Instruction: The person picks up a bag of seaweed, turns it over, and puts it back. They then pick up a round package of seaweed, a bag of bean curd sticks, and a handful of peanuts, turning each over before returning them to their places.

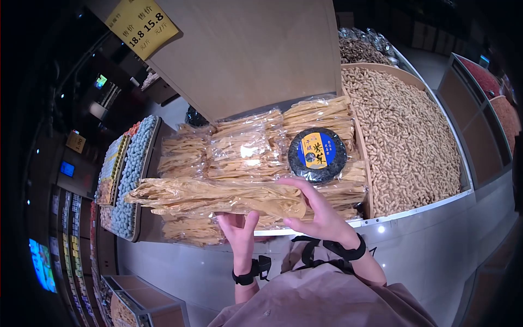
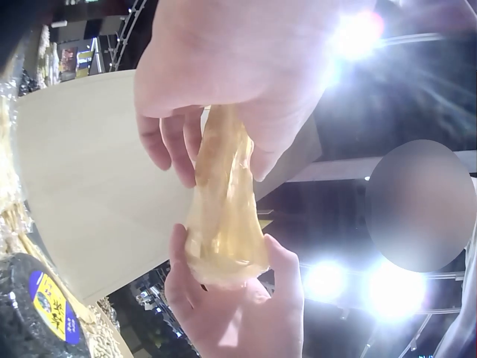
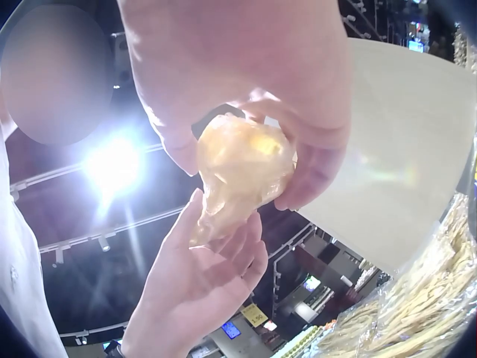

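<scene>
A long clear bag of dried tofu sticks (image 1: 218,196) lies crosswise in front of me, raised over similar bags. My left hand (image 1: 238,234) holds it from below near its middle, thumb on the near side. At the bag's right end, my right hand (image 1: 321,215) grips it between thumb and fingers. The left wrist view has the left hand (image 2: 231,67) around the bag and the right hand (image 2: 238,321) at its end. Beyond the right hand, a round black pack of dried seaweed (image 1: 317,155) with a blue and yellow label rests on the bags.
More bagged tofu sticks (image 1: 245,141) fill the display bin. Right of it, past a wooden divider (image 1: 364,169), is a bin of peanuts (image 1: 403,131). A tray of wrapped bluish pieces (image 1: 139,158) stands left. Behind rises a beige panel (image 1: 245,54) with a yellow price sign (image 1: 143,30).
</scene>
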Demonstrator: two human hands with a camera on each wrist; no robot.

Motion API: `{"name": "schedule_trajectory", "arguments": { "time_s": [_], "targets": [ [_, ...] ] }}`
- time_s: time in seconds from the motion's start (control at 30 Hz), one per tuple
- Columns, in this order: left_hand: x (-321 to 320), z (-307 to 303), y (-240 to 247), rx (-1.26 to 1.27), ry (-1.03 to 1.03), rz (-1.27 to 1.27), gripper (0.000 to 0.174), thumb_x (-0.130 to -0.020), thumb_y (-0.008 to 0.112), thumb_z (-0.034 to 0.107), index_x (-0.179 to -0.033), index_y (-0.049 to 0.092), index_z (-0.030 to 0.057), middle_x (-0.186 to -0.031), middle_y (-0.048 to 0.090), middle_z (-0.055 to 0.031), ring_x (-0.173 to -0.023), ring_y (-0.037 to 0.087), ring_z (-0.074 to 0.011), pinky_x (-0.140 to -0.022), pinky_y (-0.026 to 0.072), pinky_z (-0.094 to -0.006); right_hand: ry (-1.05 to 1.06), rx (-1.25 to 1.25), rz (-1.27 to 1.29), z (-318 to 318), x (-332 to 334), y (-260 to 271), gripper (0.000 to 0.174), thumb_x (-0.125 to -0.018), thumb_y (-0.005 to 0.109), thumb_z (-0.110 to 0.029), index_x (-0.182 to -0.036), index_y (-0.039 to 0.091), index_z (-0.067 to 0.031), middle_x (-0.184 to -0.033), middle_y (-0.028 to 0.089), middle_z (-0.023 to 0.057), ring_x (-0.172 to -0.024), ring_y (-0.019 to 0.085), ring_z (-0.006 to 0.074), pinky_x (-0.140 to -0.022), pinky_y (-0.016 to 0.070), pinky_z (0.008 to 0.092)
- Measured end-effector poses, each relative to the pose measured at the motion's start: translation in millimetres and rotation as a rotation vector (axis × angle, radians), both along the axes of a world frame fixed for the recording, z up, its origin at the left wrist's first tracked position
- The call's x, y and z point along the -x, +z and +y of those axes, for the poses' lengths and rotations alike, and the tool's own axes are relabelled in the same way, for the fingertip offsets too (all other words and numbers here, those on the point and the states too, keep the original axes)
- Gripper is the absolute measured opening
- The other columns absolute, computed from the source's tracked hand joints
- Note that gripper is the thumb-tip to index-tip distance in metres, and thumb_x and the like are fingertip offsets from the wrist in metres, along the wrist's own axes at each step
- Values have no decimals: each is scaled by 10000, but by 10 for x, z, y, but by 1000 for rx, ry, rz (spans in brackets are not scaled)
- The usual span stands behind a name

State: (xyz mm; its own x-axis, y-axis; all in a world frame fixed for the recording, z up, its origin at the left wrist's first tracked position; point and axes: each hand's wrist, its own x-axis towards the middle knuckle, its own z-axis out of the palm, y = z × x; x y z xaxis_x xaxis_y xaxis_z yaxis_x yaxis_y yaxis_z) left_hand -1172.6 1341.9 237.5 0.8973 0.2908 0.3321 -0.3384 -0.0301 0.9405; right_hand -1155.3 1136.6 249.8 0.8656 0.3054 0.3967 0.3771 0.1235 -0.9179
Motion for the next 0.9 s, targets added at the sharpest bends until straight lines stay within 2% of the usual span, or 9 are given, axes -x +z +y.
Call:
{"name": "schedule_trajectory", "arguments": {
  "time_s": [0.13, 0.27, 0.37, 0.43, 0.57, 0.63, 0.77, 0.83, 0.9],
  "targets": [
    [-42, -134, 151, 63, 0, 27, 576, -895, 665, 109, -1382, 377, -1, -1280, 558, -139, -1183, 536, -207, -1020, 424, -346, -11, 126, -160, 37, -28, -78, 746, -771, 770, -176, -1422, 428, -49, -1371, 488, 137, -1311, 453, 259, -1111, 343, 385],
    [-56, -62, 108, 64, -3, 53, 606, -886, 681, 137, -1383, 367, -8, -1301, 558, -163, -1206, 536, -228, -1047, 418, -363, 32, 127, -112, -8, 11, 29, 749, -770, 797, -188, -1413, 442, -44, -1379, 490, 149, -1314, 458, 265, -1110, 348, 399],
    [-80, 24, 11, 56, -44, 114, 715, -855, 726, 60, -1423, 296, 4, -1354, 506, -167, -1197, 537, -232, -1037, 432, -361, 110, 71, 26, -28, -11, 15, 722, -812, 779, -248, -1412, 443, -29, -1391, 487, 158, -1307, 474, 270, -1101, 361, 400],
    [-98, 15, -7, 38, -143, 51, 755, -845, 737, 62, -1436, 270, 13, -1349, 509, -179, -1194, 542, -235, -1031, 445, -359, 126, -58, -10, 2, -51, -85, 706, -862, 736, -382, -1409, 444, -42, -1367, 524, 158, -1233, 542, 274, -1029, 435, 383],
    [-91, -85, 109, -13, -216, 27, 699, -848, 733, 143, -1407, 336, 5, -1314, 542, -191, -1195, 556, -250, -1033, 442, -381, 150, -33, 140, 12, -27, -59, 662, -890, 703, -379, -1396, 460, -28, -1319, 572, 154, -1213, 561, 260, -1003, 451, 375],
    [-89, -44, 126, 24, -303, 52, 819, -840, 760, 126, -1456, 228, 27, -1350, 503, -194, -1250, 510, -260, -1078, 410, -403, 102, 9, 132, 13, -19, -38, 597, -886, 708, -343, -1357, 508, -35, -1250, 615, 151, -1174, 589, 253, -971, 469, 370],
    [-161, 17, 87, 69, -269, -30, 781, -866, 743, 203, -1448, 252, 29, -1346, 513, -182, -1271, 490, -262, -1099, 381, -412, 37, 23, 88, 43, -30, -14, 537, -865, 731, -307, -1307, 560, -55, -1221, 631, 143, -1129, 612, 246, -946, 480, 366],
    [-188, 54, 74, 40, -225, -24, 670, -932, 664, 284, -1435, 315, 11, -1341, 527, -189, -1272, 494, -265, -1108, 357, -416, -47, 80, 51, 58, -27, 3, 527, -836, 765, -295, -1278, 584, -75, -1214, 630, 136, -1100, 622, 257, -934, 487, 359],
    [-173, 76, 69, 32, -231, -17, 679, -939, 652, 270, -1457, 294, 16, -1339, 528, -190, -1267, 499, -266, -1104, 363, -415, -88, 100, 36, 53, 1, 42, 529, -825, 776, -283, -1274, 587, -77, -1213, 628, 133, -1099, 621, 262, -933, 488, 358]
  ]
}}
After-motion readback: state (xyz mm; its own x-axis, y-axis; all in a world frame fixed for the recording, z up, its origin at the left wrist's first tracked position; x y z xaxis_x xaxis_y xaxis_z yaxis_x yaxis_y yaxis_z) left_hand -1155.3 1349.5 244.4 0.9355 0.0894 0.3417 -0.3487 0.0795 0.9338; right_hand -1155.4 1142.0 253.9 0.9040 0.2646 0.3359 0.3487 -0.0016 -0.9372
